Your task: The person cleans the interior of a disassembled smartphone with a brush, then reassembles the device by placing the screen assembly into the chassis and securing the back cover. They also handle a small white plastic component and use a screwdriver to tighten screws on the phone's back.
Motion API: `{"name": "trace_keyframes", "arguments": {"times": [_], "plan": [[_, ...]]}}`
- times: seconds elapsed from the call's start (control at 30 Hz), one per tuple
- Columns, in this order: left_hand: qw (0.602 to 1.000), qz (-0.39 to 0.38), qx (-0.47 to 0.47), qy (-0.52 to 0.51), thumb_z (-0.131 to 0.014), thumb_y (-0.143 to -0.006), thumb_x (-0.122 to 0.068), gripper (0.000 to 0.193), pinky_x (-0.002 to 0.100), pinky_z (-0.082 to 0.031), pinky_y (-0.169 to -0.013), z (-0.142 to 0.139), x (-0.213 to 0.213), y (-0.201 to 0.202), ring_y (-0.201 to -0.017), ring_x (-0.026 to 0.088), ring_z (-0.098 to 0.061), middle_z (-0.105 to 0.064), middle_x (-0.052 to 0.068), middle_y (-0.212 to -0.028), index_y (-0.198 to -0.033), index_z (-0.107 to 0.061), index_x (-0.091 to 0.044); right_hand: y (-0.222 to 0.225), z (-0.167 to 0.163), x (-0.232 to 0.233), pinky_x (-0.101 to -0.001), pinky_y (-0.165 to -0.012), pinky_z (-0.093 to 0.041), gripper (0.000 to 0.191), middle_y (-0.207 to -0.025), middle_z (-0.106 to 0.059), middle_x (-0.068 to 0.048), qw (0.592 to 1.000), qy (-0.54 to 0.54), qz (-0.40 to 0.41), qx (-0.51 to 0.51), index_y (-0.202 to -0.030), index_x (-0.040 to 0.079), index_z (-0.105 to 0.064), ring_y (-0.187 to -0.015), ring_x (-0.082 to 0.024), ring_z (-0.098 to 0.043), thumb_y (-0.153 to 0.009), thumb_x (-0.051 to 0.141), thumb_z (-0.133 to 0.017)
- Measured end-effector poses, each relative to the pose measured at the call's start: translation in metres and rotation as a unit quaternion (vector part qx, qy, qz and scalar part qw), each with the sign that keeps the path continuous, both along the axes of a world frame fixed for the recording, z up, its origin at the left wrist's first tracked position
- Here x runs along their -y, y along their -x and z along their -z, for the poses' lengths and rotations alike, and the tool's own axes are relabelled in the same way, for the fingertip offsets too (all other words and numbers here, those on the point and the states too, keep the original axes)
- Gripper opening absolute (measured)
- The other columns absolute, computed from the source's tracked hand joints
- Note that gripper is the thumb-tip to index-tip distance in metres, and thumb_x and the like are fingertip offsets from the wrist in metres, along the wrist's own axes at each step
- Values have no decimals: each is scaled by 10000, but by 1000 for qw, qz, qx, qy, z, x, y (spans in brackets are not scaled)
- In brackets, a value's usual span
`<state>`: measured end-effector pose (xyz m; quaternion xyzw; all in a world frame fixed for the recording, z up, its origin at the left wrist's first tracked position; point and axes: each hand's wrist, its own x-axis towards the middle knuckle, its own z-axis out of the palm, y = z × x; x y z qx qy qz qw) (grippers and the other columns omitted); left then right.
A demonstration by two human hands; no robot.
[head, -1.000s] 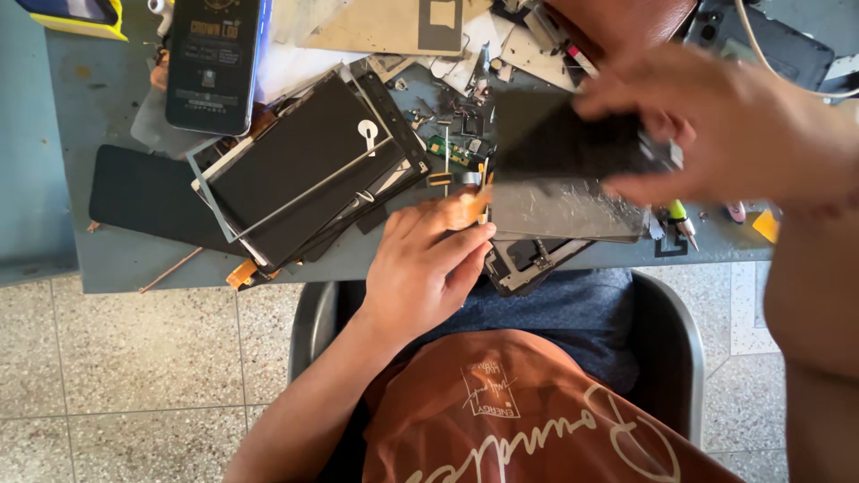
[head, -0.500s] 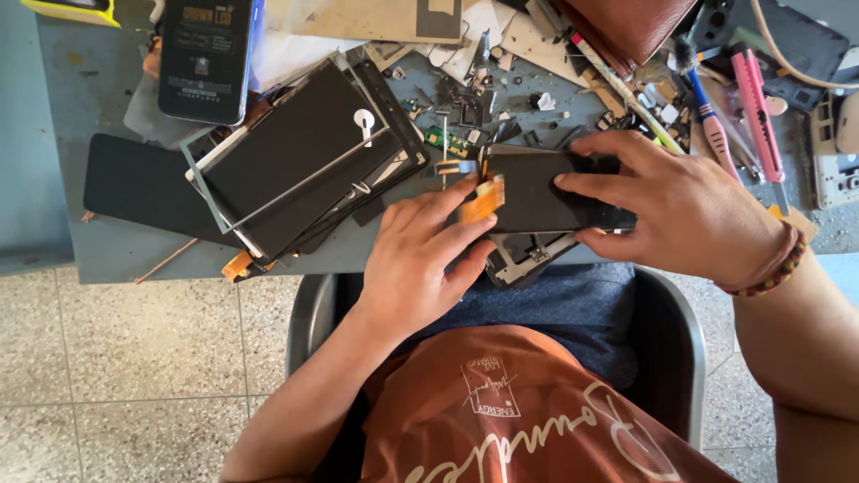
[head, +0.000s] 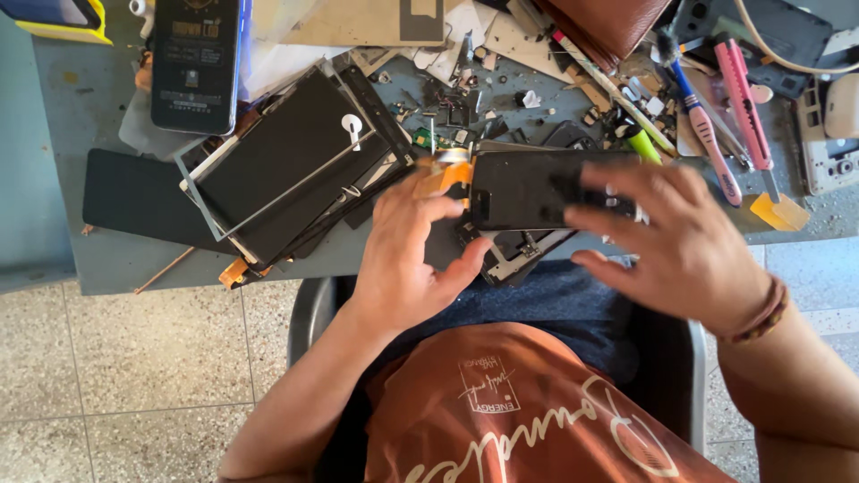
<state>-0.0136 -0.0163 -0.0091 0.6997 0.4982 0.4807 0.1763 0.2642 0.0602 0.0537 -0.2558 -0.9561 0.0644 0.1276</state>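
We've got the black phone screen [head: 546,188] at the near edge of the grey bench [head: 107,259], over a pile of parts. Our left hand [head: 412,250] pinches its orange flex-cable end; our right hand [head: 680,241] hovers over its other end, fingers spread, gripping nothing.

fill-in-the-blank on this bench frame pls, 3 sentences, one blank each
1. The left hand pinches the ______-coloured flex strip at the end of the black screen panel.
2. The right hand lies over the panel's ______ end in the picture.
3. The pink-handled tool lies on the grey table, to the ______ of the panel.

Missing words: orange; right; right
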Motion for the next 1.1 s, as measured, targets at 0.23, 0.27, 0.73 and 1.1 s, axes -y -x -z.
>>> {"name": "trace_keyframes", "arguments": {"times": [0.23,0.27,0.73,1.1], "plan": [[997,37,-70,0,-875,-902,-285,674,499,-401,-1211,-10,-18,-9,-1384,355,-545,-568,170,-1457,-1413,-494,-64,3,-10,-28,-500,-1102,-422,805,-1415,-573,-147,996,27,38,75,-1369,122,-627,-1315,-375,-535,-647,397,-854],[995,39,-87,-2,-885,-905,-306,728,504,-395,-1219,-11,-21,-12,-1386,349,-531,-542,187,-1484,-1456,-479,-59,3,-10,-30,-498,-1095,-422,801,-1405,-580,-144,996,37,41,77,-1377,120,-625,-1295,-375,-544,-653,380,-849],[955,112,-259,92,-844,-750,-516,915,498,-335,-1155,-24,-56,-37,-1354,331,-475,-550,184,-1395,-1438,-501,-19,5,-22,-39,-470,-1047,-436,660,-1249,-638,-70,995,58,30,80,-1236,139,-695,-1160,-314,-601,-607,256,-856],[964,4,-241,111,-887,-755,-476,882,461,-497,-978,-44,-38,10,-1099,327,-648,-652,175,-1209,-1395,-552,30,-12,-32,-46,-440,-977,-578,880,-1340,-608,-246,998,-36,42,-28,-1311,-64,-642,-1247,-356,-604,-635,431,-912]]}}
